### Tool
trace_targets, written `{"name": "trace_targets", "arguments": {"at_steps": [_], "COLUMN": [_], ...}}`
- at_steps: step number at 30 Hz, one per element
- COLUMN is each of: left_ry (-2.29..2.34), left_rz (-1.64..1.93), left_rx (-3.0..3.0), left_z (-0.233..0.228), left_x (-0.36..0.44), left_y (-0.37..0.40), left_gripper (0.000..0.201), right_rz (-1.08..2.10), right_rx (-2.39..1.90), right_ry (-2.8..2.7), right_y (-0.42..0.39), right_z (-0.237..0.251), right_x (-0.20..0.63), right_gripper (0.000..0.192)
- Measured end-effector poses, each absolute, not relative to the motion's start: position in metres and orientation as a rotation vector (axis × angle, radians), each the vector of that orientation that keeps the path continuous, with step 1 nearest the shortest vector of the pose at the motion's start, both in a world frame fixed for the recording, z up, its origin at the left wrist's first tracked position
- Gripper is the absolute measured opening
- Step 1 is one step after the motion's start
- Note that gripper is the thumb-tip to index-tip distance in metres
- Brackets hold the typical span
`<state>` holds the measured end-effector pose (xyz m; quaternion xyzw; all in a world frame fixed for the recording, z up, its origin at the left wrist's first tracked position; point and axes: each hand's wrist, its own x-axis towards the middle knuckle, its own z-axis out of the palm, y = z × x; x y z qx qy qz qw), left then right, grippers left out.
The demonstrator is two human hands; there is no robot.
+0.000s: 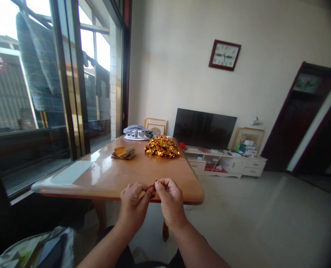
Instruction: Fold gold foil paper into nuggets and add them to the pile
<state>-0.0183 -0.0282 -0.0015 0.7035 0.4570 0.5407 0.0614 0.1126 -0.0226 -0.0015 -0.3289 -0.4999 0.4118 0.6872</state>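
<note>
Both hands meet at the near edge of the wooden table [120, 175]. Between their fingertips is a small piece of gold foil paper [153, 193], mostly covered by the fingers. My left hand [134, 201] pinches its left side, and my right hand [171, 199] pinches it from the right. Farther back on the tabletop lies a heap of folded gold foil pieces [162, 146]. To its left rests a stack of foil sheets [123, 152], gold and brownish, with its top sheets curling up.
Folded cloth [139, 133] lies at the table's far end. A pale sheet [73, 173] is at the left by the window. Beyond stand a television [204, 128] and a white cabinet [235, 165]. A lined bin [37, 249] sits at lower left.
</note>
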Motion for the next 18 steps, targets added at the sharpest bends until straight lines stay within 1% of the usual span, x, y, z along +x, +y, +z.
{"name": "trace_targets", "arguments": {"at_steps": [5,9,13,18], "left_ry": [1.295,1.053,0.799,0.684], "left_rz": [1.572,1.465,1.319,1.271], "left_rx": [2.028,1.654,1.246,1.079], "left_z": [-0.003,-0.005,-0.005,-0.002], "left_x": [-0.018,-0.019,-0.018,-0.016], "left_y": [-0.028,-0.027,-0.028,-0.030], "left_gripper": [0.021,0.023,0.027,0.027], "right_rz": [0.986,1.018,0.946,0.951], "right_rx": [-0.778,-0.793,-0.837,-0.836], "right_ry": [-1.075,-1.139,-1.140,-1.211], "right_y": [-0.020,-0.018,-0.017,-0.018], "right_z": [0.001,0.002,0.002,0.004], "right_x": [0.116,0.123,0.131,0.134], "right_gripper": [0.022,0.023,0.023,0.017]}}
